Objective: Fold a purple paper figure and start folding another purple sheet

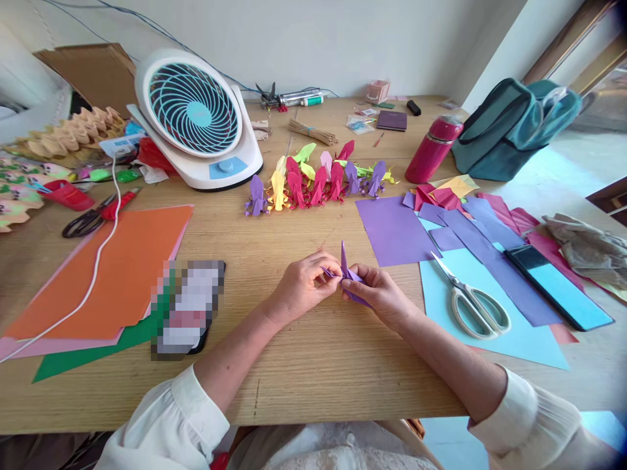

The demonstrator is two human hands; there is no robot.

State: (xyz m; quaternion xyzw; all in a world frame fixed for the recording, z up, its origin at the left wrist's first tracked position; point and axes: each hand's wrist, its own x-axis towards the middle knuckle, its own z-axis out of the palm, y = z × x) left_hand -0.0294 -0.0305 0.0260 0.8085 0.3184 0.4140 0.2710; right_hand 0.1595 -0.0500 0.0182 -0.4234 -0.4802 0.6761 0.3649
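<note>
- Left side of folded purple paper [348, 271] is pinched by left hand [309, 279]
- Right side is pinched by right hand [378, 294]
- Paper's long spike [343, 253] is pointed up or away

Fan [199, 115], bottle [431, 155] on wooden table [313, 372]

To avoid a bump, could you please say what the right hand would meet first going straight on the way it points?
Beyond the folded purple paper it holds, the right hand would likely meet the left hand first, though exact depth is unclear.
</note>
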